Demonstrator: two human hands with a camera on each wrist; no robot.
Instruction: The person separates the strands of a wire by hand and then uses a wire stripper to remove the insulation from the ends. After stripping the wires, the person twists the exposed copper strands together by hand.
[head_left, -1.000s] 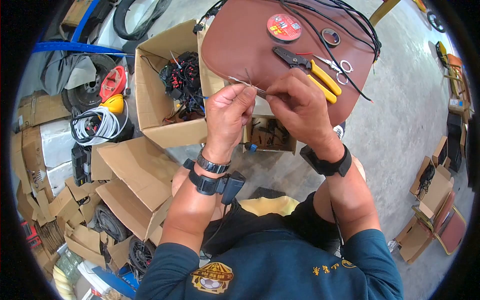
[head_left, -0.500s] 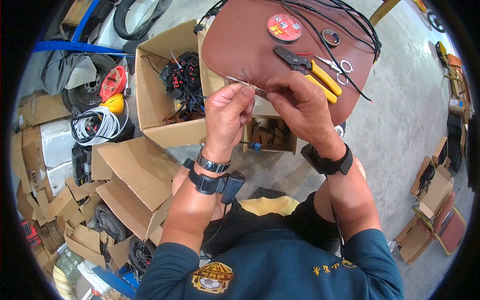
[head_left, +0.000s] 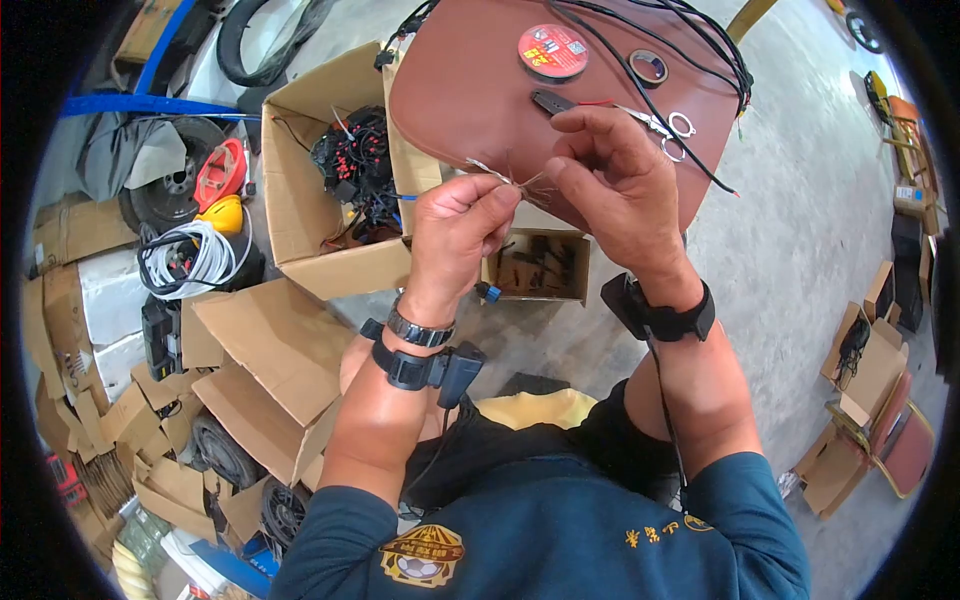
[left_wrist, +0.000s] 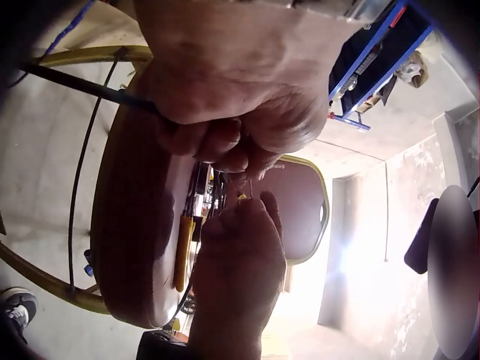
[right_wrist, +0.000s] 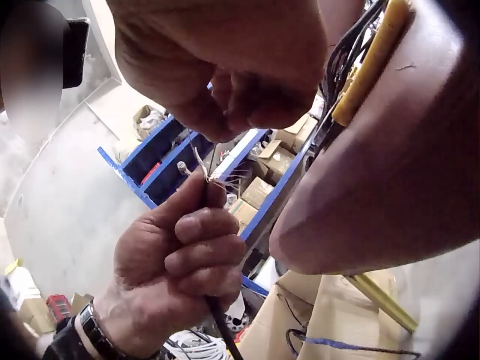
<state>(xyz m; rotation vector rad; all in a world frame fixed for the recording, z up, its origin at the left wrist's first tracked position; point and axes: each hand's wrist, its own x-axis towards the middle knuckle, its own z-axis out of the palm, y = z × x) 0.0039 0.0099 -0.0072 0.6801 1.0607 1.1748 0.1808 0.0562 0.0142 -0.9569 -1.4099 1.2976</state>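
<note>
Between the thumb and forefinger of the left hand sits the end of a black cable, pinched there, its tail running out below the curled fingers and its bare wire strands splaying from the top. Right alongside, the right hand bends its fingers at those strands; whether it actually grips one, I cannot tell. Delicate stuff! It looks like strand-sorting, and the trick, I'd say, is pinning the cable's end firmly, teasing out a few at a time and pulling gently, so none snap.

Beyond the hands, the brown padded seat carries wire strippers, mostly hidden by the right hand, then scissors, a tape roll and a red-labelled roll: yellow and white characters, a pale square like a printed code, all too small to read. Down on the dark teal shirt, gold characters and a football crest, its lettering illegible too.
</note>
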